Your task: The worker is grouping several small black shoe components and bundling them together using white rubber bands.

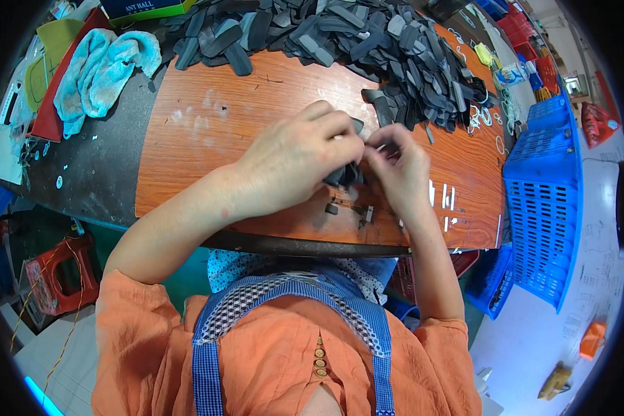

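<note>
My left hand point(295, 156) is closed around a small bunch of dark grey strips point(344, 175), whose ends show below and beyond its fingers. Against it, my right hand point(401, 170) has its thumb and fingers pinched together at the end of the bunch. What that pinch holds is too small and blurred to name. Both hands are just above the brown wood-grain board point(194, 163). A large heap of loose dark grey and black strips point(312, 35) covers the far side, spilling down to the right.
Small scraps point(333, 208) and white slips point(448, 197) lie near the board's front edge. A turquoise cloth point(97, 76) rests at the left. White rubber bands point(475, 118) are scattered at the right, near a tall blue plastic basket point(544, 201). A red stool point(61, 277) stands lower left.
</note>
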Available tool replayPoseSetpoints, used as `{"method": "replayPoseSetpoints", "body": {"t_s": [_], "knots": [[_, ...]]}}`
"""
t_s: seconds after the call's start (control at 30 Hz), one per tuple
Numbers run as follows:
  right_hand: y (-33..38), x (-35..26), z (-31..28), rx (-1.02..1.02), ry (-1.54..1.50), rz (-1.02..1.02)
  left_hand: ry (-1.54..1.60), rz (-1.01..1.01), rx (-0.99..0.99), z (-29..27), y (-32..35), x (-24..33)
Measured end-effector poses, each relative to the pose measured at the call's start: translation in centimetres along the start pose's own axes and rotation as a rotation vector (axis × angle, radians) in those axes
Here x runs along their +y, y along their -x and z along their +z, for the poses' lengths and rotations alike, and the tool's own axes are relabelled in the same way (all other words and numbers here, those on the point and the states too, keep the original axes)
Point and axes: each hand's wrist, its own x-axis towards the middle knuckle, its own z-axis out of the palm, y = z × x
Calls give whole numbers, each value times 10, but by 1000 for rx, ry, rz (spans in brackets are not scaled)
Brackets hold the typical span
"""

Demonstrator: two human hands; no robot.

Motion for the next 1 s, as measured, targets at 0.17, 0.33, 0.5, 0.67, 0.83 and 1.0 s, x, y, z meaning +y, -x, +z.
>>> {"method": "replayPoseSetpoints", "body": {"t_s": [0.17, 0.33, 0.5, 0.67, 0.83, 1.0], "knots": [[-12, -12, 5, -45, 34, -204, -125, -143, -201, -6, -1, -8], [-24, -12, 15, -28, 298, -198, 42, -251, -143, -4, 3, -16], [-14, 12, 4, 85, 183, -26, 56, -200, -211, 0, 2, -9], [-27, 16, -17, 137, 488, 83, 52, -172, -191, 2, 0, -5], [-16, 7, -11, 80, 462, 16, 16, -81, -71, 15, -2, 0], [11, -10, 11, 34, 123, -155, -103, 106, 115, 25, -5, 4]]}}
